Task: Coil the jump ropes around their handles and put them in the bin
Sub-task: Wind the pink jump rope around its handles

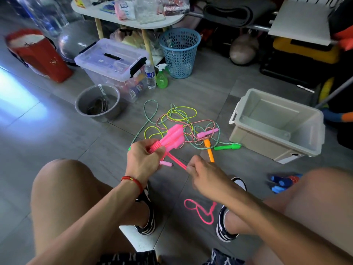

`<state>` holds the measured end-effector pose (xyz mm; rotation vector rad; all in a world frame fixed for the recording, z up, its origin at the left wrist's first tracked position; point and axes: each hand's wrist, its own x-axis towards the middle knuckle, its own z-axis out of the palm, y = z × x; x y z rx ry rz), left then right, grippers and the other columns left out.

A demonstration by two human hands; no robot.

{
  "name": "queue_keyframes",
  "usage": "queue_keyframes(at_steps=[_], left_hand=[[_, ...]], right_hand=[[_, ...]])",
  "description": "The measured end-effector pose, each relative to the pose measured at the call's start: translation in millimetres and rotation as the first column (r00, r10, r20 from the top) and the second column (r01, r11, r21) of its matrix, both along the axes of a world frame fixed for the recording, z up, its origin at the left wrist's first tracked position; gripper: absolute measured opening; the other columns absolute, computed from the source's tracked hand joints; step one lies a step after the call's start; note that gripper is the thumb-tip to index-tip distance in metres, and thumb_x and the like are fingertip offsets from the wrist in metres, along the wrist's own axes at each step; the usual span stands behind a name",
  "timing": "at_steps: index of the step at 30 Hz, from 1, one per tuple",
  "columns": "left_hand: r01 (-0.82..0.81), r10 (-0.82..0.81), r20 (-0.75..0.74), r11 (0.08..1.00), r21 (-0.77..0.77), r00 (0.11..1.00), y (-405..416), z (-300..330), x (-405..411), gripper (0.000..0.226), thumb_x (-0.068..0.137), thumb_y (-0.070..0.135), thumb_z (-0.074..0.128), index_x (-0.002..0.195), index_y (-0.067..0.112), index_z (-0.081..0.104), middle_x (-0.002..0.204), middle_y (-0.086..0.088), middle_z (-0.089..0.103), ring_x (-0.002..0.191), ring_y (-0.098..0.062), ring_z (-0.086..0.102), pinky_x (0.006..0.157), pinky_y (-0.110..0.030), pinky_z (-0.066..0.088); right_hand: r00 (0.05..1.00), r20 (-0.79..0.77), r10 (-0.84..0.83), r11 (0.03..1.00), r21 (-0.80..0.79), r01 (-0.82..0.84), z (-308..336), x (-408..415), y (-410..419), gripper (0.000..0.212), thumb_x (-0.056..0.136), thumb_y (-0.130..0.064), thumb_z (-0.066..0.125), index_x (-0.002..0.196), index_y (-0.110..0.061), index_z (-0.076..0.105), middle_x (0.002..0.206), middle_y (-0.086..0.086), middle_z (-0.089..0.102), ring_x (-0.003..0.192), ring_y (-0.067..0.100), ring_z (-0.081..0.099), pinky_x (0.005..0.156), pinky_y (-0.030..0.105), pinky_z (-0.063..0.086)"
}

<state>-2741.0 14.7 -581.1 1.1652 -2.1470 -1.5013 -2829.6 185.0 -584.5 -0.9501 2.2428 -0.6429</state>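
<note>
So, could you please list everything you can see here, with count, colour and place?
pink jump rope: one, pink, being coiled, tail on floor
tangled ropes: several, green, yellow, pink, orange handles, floor centre
bin: one, grey, right, holds nothing visible
clear lidded box: one, behind
metal bowl: one, grey, left
basket: one, blue, behind
water bottle: one, clear
spray bottle: one, green
red bag: one, far left
left hand: grips handles
right hand: pinches rope

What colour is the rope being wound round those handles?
Bright pink rope, clearest in the head view.
</note>
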Motion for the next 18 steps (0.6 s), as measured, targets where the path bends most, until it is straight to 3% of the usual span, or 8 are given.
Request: queue_keyframes(at_steps=[3, 6, 9, 11, 14, 16, 18], left_hand=[[0.019, 0.009, 0.113, 0.97, -0.244, 0.994, -1, -1, -1, 0.004, 0.088, 0.018, 0.07, 0.086, 0.016, 0.073, 0.066, -0.01, 0.069, 0.061, -0.025, 0.061, 0.06, -0.034, 0.05], [0.07, -0.025, 0.158, 0.956, -0.285, 0.987, 1, -4, -3, 0.018, 0.086, 0.016, 0.072, 0.103, 0.021, 0.073, 0.075, 0.0, 0.07, 0.075, -0.023, 0.064, 0.064, -0.024, 0.043], [0.184, -0.106, 0.229, 0.917, -0.354, 0.968, 5, -10, -3, 0.03, 0.081, 0.015, 0.076, 0.109, 0.023, 0.071, 0.083, 0.002, 0.072, 0.084, -0.025, 0.068, 0.075, -0.024, 0.047], [0.322, -0.21, 0.304, 0.864, -0.388, 0.929, 8, -12, -2, 0.028, 0.078, 0.017, 0.076, 0.105, 0.025, 0.074, 0.084, -0.002, 0.074, 0.088, -0.03, 0.069, 0.079, -0.032, 0.052], [0.523, -0.412, 0.341, 0.77, -0.365, 0.845, 18, -12, -1, 0.016, 0.077, 0.017, 0.076, 0.092, 0.024, 0.073, 0.077, 0.003, 0.07, 0.076, -0.025, 0.062, 0.072, -0.033, 0.051], [0.605, -0.497, 0.353, 0.709, -0.362, 0.793, 24, -11, 0, 0.009, 0.078, 0.018, 0.074, 0.08, 0.02, 0.066, 0.066, 0.004, 0.059, 0.064, -0.019, 0.049, 0.064, -0.031, 0.046], [0.654, -0.554, 0.353, 0.682, -0.327, 0.754, 27, -9, -1, 0.013, 0.079, 0.021, 0.077, 0.08, 0.019, 0.065, 0.067, 0.002, 0.059, 0.062, -0.015, 0.045, 0.065, -0.03, 0.045]], right_hand=[[0.991, -0.054, 0.119, 0.993, -0.007, -0.119, 6, 0, 1, 0.015, 0.099, -0.018, 0.045, 0.092, -0.026, 0.055, 0.087, 0.001, 0.07, 0.089, 0.031, 0.065, 0.079, 0.044, 0.053], [0.991, -0.013, 0.137, 0.985, -0.1, -0.137, 15, -6, 1, 0.027, 0.103, -0.013, 0.042, 0.087, -0.028, 0.058, 0.072, -0.011, 0.059, 0.077, 0.02, 0.062, 0.074, 0.036, 0.048], [0.985, -0.094, 0.141, 0.984, -0.1, -0.15, 21, -12, 4, 0.026, 0.103, -0.024, 0.044, 0.085, -0.02, 0.061, 0.062, -0.01, 0.048, 0.064, 0.012, 0.047, 0.066, 0.033, 0.031], [0.956, -0.218, 0.199, 0.971, -0.09, -0.223, 26, -16, 6, 0.027, 0.098, -0.038, 0.052, 0.085, -0.015, 0.059, 0.07, -0.002, 0.057, 0.071, 0.021, 0.054, 0.065, 0.038, 0.037], [0.876, -0.4, 0.27, 0.948, -0.051, -0.316, 32, -27, 9, 0.019, 0.095, -0.041, 0.061, 0.1, -0.023, 0.063, 0.096, -0.001, 0.069, 0.094, 0.025, 0.063, 0.076, 0.038, 0.044], [0.856, -0.45, 0.255, 0.948, -0.056, -0.312, 35, -37, 12, 0.019, 0.094, -0.043, 0.061, 0.103, -0.027, 0.065, 0.101, -0.006, 0.07, 0.096, 0.022, 0.063, 0.076, 0.036, 0.043], [0.839, -0.492, 0.234, 0.954, -0.049, -0.295, 36, -43, 14, 0.019, 0.094, -0.044, 0.06, 0.098, -0.028, 0.069, 0.1, -0.009, 0.07, 0.094, 0.019, 0.063, 0.07, 0.034, 0.04]])
